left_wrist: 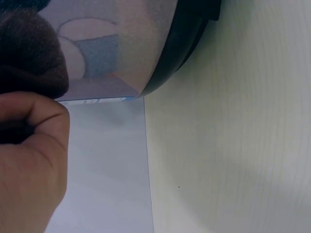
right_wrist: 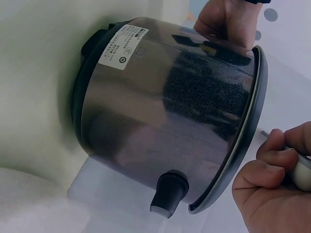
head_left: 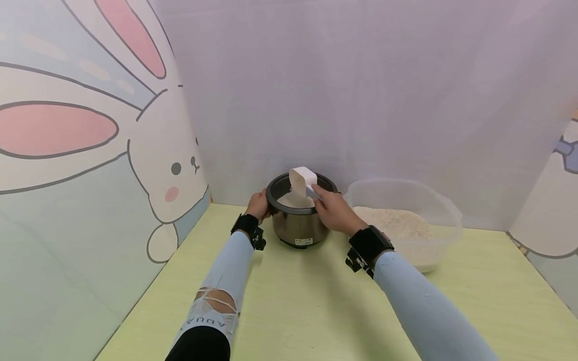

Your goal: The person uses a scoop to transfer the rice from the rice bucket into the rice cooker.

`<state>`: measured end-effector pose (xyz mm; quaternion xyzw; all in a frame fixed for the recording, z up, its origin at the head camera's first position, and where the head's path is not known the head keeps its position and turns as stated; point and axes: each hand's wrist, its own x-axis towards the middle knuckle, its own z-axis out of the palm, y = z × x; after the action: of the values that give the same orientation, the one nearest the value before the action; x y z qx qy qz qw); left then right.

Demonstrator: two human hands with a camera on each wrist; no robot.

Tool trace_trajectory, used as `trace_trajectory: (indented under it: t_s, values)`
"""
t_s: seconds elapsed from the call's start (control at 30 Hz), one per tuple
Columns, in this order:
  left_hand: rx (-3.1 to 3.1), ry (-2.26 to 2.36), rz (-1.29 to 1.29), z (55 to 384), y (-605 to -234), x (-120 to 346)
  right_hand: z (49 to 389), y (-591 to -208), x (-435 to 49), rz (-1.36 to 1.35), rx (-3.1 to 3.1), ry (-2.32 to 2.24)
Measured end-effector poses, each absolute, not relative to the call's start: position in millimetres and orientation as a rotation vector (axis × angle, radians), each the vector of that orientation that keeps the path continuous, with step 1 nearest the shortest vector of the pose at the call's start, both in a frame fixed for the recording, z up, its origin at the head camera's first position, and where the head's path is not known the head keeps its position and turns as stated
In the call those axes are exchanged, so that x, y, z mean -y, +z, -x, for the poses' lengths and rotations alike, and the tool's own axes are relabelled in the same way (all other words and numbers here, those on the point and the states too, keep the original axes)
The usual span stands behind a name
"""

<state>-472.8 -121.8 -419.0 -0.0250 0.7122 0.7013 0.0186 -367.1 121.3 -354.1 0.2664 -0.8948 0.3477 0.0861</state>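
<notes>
A rice cooker with a shiny metal body stands lidless on the table, white rice visible inside. My left hand grips its left side handle; in the left wrist view the fingers of that hand curl round the black handle. With my right hand I hold a white measuring scoop by its handle, tilted over the cooker's opening. In the right wrist view, the cooker's body shows a label and a black side handle. The scoop's inside is only partly visible.
Right of the cooker sits a translucent plastic tub holding a heap of rice. A pale wall rises behind the table, and a rabbit-printed panel stands along the left edge.
</notes>
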Motion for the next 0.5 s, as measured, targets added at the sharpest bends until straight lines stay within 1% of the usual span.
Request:
trace_trajectory:
  t_s: [0.3,0.5]
  values:
    - [-2.179,2.209,0.024,466.8,-416.1,122.5,366.6,-354.7,-125.5,-0.831,2.677,0.967]
    - [-2.175,2.214,0.017,469.2,-417.7,123.5,364.1,-353.7,-130.7,-0.859,2.721,0.940]
